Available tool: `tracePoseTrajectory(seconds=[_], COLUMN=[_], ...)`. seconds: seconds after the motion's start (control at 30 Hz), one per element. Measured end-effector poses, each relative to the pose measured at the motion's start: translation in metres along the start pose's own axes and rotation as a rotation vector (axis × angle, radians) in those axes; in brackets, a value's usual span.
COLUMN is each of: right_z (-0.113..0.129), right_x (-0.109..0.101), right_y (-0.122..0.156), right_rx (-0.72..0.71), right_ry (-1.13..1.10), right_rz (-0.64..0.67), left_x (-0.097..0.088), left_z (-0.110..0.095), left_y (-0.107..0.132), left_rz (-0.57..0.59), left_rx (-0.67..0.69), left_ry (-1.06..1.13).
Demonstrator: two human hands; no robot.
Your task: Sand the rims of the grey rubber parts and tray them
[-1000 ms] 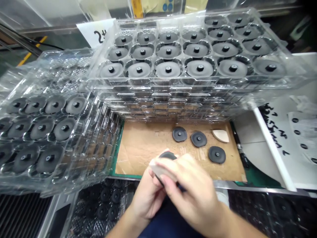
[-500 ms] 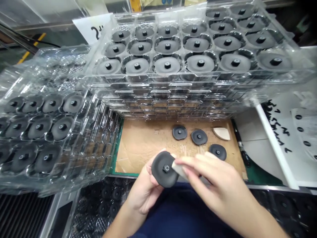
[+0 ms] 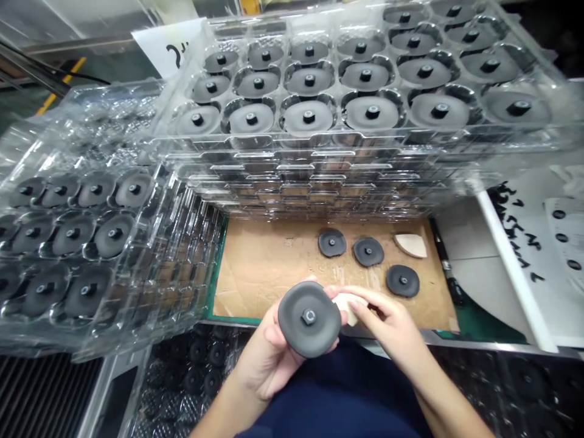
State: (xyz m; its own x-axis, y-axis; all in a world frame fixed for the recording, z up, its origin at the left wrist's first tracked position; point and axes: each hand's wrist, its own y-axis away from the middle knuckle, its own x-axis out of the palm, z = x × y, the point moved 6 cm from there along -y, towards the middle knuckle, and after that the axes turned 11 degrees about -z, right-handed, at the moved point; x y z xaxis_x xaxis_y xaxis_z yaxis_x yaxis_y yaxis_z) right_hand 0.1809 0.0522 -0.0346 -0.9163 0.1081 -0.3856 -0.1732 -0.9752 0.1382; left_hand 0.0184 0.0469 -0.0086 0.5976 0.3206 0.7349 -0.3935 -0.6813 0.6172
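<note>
My left hand (image 3: pixel 269 347) grips a dark grey, rounded-square disc (image 3: pixel 298 337) with a small raised hub at its centre, its hub side facing up at me. Close beside it, my right hand (image 3: pixel 387 319) pinches a cream-coloured, wedge-like pad (image 3: pixel 349 307) at the disc's right edge. Some right fingertips are hidden behind the disc. On the brown cardboard (image 3: pixel 255 261) beyond my hands lie three similar discs, one at the left (image 3: pixel 332 243), a middle disc (image 3: pixel 368 252) and a right disc (image 3: pixel 403 281). A second cream pad (image 3: pixel 410 245) rests near them.
A tall stack of clear plastic trays (image 3: pixel 292 176) filled with discs stands behind the cardboard. More tray stacks (image 3: pixel 150 261) rise at the left. A black marker (image 3: pixel 449 274) lies along the right edge, beside a white panel (image 3: pixel 515 267) with handwriting.
My right hand has drawn lower with the pad, from over the disc's face to its right edge. The disc has come slightly nearer and turned flatter toward me.
</note>
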Motion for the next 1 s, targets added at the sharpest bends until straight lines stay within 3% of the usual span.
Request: tracePoseTrajectory(seconds=[0.07,0.13,0.23,0.3,0.33,0.43,0.5,0.63,0.7,0.73,0.87,0.93,1.0], right_z=[0.004,0.026,0.087,0.120,0.127,0.122,0.119,0.122,0.117,0.114,0.095,0.079,0.058], right_x=[-0.007,-0.017,-0.019,-0.010,-0.005,0.005,0.008,0.007,0.003,0.002,-0.002,-0.008,-0.015], right_y=[0.002,0.001,0.003,0.009,0.010,0.002,0.001,0.012,0.017,0.020,0.029,0.026,0.023], right_rx=[0.011,-0.059,-0.464,-0.740,-0.791,-0.665,-0.657,-0.718,-0.628,-0.581,-0.354,-0.207,-0.064], right_ry=[0.011,0.017,0.036,0.069,0.102,0.243,0.265,0.172,0.243,0.259,-0.087,-0.233,-0.287], right_rz=[-0.039,-0.135,-0.150,-0.047,0.025,0.182,0.202,-0.048,-0.146,-0.118,0.235,0.195,0.041], left_x=[0.002,0.005,0.008,0.004,0.001,-0.011,-0.010,0.003,0.001,0.000,-0.003,-0.001,0.000], left_z=[0.001,0.002,0.005,0.006,0.006,0.003,0.004,0.007,0.002,0.000,-0.006,-0.008,-0.007], left_y=[-0.001,-0.002,-0.002,-0.001,-0.001,-0.001,-0.001,-0.006,-0.008,-0.008,-0.004,-0.002,-0.001], left_rz=[0.018,0.023,0.011,-0.001,-0.019,-0.115,-0.128,-0.067,-0.108,-0.122,-0.097,-0.075,-0.058], left_rx=[-0.013,-0.010,0.023,0.046,0.061,0.108,0.084,0.066,0.126,0.152,0.204,0.221,0.227], left_ry=[-0.002,-0.026,-0.105,-0.143,-0.153,-0.151,-0.153,-0.194,-0.177,-0.158,-0.101,-0.098,-0.101])
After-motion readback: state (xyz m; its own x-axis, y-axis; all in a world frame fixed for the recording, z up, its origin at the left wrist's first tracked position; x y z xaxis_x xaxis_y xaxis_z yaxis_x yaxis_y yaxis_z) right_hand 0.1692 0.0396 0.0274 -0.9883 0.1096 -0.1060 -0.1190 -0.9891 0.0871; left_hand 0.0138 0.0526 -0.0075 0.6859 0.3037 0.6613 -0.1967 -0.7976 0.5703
